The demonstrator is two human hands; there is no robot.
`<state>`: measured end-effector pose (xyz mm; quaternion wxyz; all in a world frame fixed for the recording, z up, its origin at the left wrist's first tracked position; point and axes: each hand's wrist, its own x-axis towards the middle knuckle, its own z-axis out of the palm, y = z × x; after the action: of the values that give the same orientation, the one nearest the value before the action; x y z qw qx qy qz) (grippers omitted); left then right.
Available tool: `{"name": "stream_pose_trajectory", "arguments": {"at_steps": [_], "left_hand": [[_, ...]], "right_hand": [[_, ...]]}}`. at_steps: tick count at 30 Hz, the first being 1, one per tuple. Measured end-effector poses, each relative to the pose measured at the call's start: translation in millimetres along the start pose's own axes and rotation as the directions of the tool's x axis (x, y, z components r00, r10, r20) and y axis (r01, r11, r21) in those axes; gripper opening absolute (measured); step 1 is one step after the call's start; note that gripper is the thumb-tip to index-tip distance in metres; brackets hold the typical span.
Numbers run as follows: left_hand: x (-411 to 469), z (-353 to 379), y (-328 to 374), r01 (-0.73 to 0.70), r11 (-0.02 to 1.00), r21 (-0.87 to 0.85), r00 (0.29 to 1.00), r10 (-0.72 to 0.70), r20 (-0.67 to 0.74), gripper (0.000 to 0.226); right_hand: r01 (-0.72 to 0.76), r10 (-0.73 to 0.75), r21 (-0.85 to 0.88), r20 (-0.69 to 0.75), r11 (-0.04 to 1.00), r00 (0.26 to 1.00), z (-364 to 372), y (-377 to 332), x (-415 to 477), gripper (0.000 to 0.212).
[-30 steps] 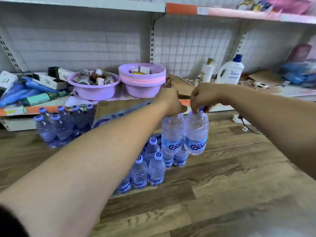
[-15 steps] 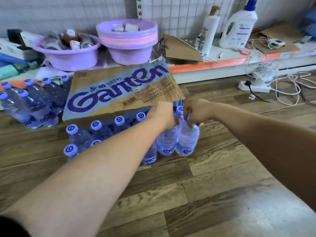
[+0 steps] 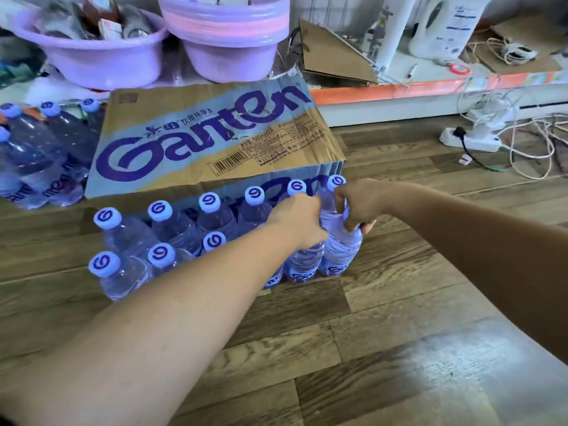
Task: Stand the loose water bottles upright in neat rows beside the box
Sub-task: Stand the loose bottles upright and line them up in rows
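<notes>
Gripping two bottles by their necks, the left hand (image 3: 299, 219) and right hand (image 3: 356, 204) have fingers closed, one bottle (image 3: 304, 262) under the left, another (image 3: 339, 253) under the right, both upright on the floor (image 3: 399, 318) at the front row's right end beside the box (image 3: 212, 139). Two rows stand nearly full; a loose cluster (image 3: 37, 158) left of the box remains. A second ago these bottles hung in the air; now they are down.
</notes>
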<state>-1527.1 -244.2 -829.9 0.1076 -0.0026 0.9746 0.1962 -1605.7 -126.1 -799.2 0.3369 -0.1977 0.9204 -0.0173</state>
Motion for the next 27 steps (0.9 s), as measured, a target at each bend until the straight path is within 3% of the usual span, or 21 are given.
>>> {"name": "stream_pose_trajectory", "arguments": {"at_steps": [5, 8, 12, 14, 16, 21, 27], "left_hand": [[0.6, -8.4, -1.2, -0.093, 0.991, 0.101, 0.993, 0.085, 0.076, 0.056], [3.5, -24.8, -0.8, -0.125, 0.988, 0.087, 0.988, 0.116, 0.1, 0.06], [-15.7, -61.3, -23.4, -0.062, 0.998, -0.016, 0.998, 0.062, -0.02, 0.047], [-35.8, -84.4, -43.3, 0.011, 0.999, 0.03, 0.999, -0.01, -0.031, 0.044], [-56.6, -109.0, -67.0, 0.13, 0.991, 0.04, 0.991, -0.129, -0.026, 0.043], [-102.7, -168.3, -143.5, 0.354, 0.935, -0.016, 0.935, -0.354, 0.022, 0.059], [-167.9, -221.8, -254.7, 0.609, 0.792, 0.036, 0.79, -0.61, 0.058, 0.066]], "right_hand": [[-0.088, 0.113, -0.162, 0.148, 0.983, 0.983, -22.3, -20.3, -1.2, 0.053], [-0.09, 0.105, -0.119, 0.126, 0.989, 0.986, -49.6, -44.7, -0.8, 0.039], [-0.032, 0.035, -0.135, 0.02, 0.99, 0.999, -68.2, -87.0, -2.8, 0.032], [0.042, -0.055, -0.162, -0.078, 0.986, 0.995, -69.1, -114.3, -4.9, 0.043], [0.133, -0.142, -0.084, -0.103, 0.988, 0.985, -67.7, -147.0, -9.3, 0.054], [0.304, -0.303, -0.059, 0.029, 0.951, 0.953, -72.0, -236.0, -17.1, 0.074], [0.419, -0.413, -0.066, 0.087, 0.905, 0.906, -74.9, -342.8, -5.6, 0.08]]}}
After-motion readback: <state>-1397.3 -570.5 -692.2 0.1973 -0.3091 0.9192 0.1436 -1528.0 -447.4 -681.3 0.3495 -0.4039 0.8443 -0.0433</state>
